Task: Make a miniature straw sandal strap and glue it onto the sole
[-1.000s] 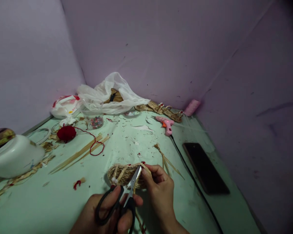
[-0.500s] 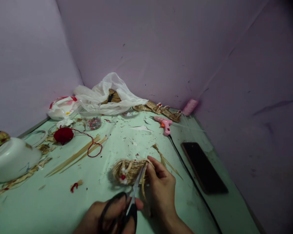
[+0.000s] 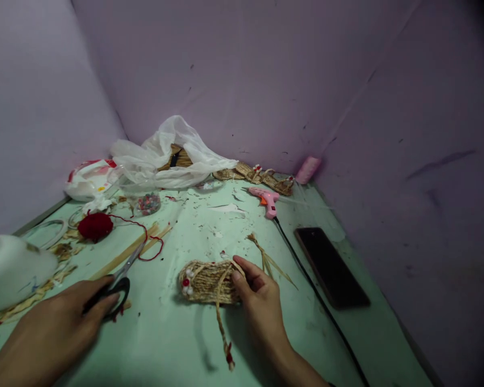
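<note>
Between the thumb and fingers of my right hand (image 3: 260, 293) is the right end of a small woven straw slipper (image 3: 207, 282), held just above the table. White and red beads (image 3: 187, 282) decorate its left end. A braided straw cord (image 3: 222, 328) tipped with red hangs down from it. Off to the left, my left hand (image 3: 70, 312) grips black-handled scissors (image 3: 125, 277) by the handles, blades pointing away toward a red yarn ball (image 3: 95, 226) and flat straw strips (image 3: 123, 251). The scissors are apart from the slipper.
A pink glue gun (image 3: 266, 200) lies behind, its black cord (image 3: 306, 274) running forward past a dark phone (image 3: 333, 267). White bowl (image 3: 16, 269) at left. At the back are a plastic bag (image 3: 177, 134), a bead tub (image 3: 148, 203), more straw slippers (image 3: 262, 177) and a pink spool (image 3: 308, 170).
My left hand has drawn the scissors away from the slipper, out to the left. The slipper's front and its hanging braid now show more fully, still in my right hand. The view has shifted slightly.
</note>
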The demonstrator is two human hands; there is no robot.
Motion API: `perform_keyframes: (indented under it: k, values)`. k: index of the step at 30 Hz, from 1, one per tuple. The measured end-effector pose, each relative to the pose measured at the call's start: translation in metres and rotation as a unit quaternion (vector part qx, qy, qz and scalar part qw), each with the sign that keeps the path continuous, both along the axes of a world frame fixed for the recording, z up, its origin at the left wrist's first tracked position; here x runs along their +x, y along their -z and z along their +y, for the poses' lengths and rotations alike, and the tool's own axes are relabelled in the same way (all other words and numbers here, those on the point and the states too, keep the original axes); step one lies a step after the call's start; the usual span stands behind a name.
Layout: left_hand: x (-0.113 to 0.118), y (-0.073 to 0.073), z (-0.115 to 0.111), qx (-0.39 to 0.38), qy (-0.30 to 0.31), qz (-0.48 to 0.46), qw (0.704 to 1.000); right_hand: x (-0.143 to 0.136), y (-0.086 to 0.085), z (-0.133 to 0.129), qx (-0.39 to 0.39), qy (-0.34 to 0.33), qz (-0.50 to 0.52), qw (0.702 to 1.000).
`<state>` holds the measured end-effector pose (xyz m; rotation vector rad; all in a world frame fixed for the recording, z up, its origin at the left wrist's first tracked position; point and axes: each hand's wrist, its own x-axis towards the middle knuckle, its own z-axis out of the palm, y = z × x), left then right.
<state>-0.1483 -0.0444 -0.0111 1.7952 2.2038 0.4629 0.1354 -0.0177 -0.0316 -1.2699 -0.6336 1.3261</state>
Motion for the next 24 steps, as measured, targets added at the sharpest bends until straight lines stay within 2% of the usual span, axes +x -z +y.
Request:
perform_keyframes:
  k: [3, 5, 7, 10, 12, 14, 16, 19, 21, 24]
  values:
    - [0.003, 0.002, 0.009, 0.011, 0.098, 0.181, 0.979, 0.001, -0.001, 0.001, -0.007, 0.006, 0.024, 1.0]
    - [0.012, -0.001, 0.01, 0.052, 0.132, 0.24, 0.96, 0.001, 0.0, 0.001, -0.013, 0.006, 0.029, 0.999]
    - [0.03, -0.009, 0.01, 0.12, 0.146, 0.223, 0.956, 0.001, 0.001, 0.001, -0.016, 0.001, 0.031, 0.999]
    - [0.072, -0.031, 0.012, 0.225, 0.247, 0.088, 0.939, 0.002, 0.002, -0.001, -0.015, -0.019, 0.038, 0.999]
    - [0.103, -0.046, 0.019, 0.192, 0.316, 0.049, 0.928, 0.003, 0.002, -0.001, -0.011, -0.03, 0.046, 0.998]
    - [0.127, -0.058, 0.032, 0.098, 0.329, 0.04, 0.938, 0.004, 0.002, 0.0, -0.006, -0.036, 0.046, 0.998]
    - [0.143, -0.062, 0.049, -0.016, 0.345, 0.036, 0.938, 0.004, 0.0, 0.001, -0.003, -0.04, 0.041, 0.998]
    - [0.15, -0.056, 0.073, -0.155, 0.358, 0.022, 0.921, 0.006, -0.002, 0.002, -0.001, -0.056, 0.017, 0.998]
    - [0.15, -0.049, 0.083, -0.184, 0.36, -0.007, 0.915, 0.007, -0.003, 0.002, 0.002, -0.078, -0.027, 0.997]
    - [0.148, -0.04, 0.087, -0.189, 0.367, -0.049, 0.91, 0.009, -0.002, 0.002, 0.015, -0.118, -0.086, 0.989]
